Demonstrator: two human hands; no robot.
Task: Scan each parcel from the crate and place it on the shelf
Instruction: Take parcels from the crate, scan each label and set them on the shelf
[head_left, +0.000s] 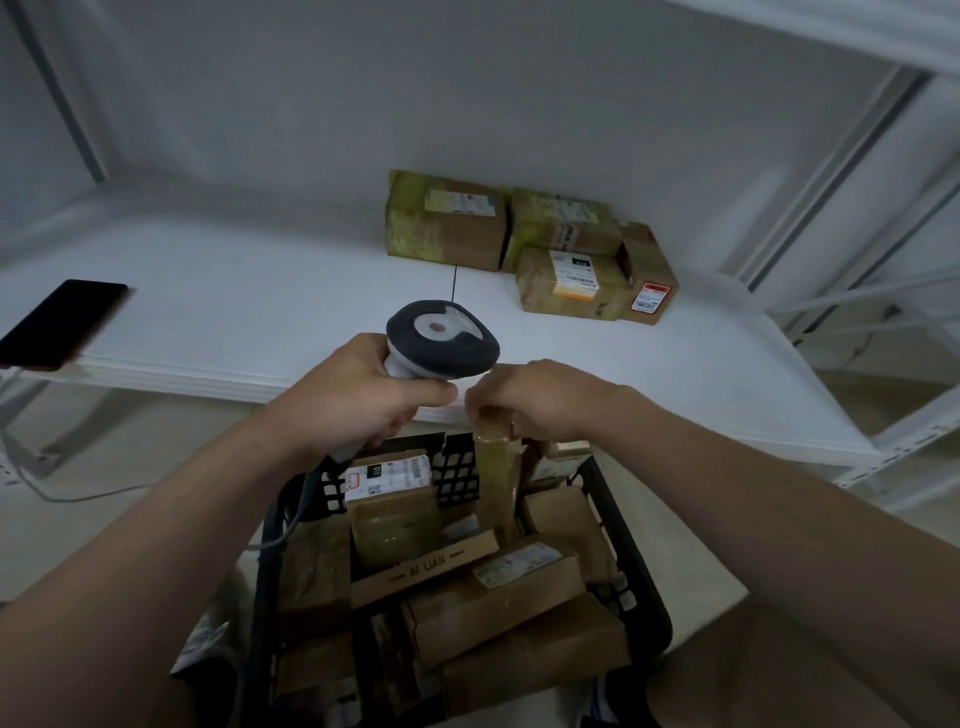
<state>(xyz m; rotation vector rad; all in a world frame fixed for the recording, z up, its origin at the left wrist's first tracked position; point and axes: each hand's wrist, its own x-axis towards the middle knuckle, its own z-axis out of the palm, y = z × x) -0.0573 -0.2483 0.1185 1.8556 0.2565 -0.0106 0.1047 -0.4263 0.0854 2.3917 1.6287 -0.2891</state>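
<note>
My left hand (358, 397) grips a grey and white barcode scanner (441, 340) by its handle, its head just above the shelf's front edge. My right hand (535, 397) pinches the top of an upright brown taped parcel (496, 478) that stands at the far end of the black plastic crate (636, 566). Several more cardboard parcels fill the crate, one with a white label (389, 475) facing up. On the white shelf (260, 312), several scanned-looking parcels (524, 239) sit grouped at the back right.
A dark phone (62, 322) lies on the shelf's left front corner. The scanner's grey cable (291, 525) hangs down left of the crate. White shelf uprights (831, 182) rise on the right. Another cable trails on the floor at left.
</note>
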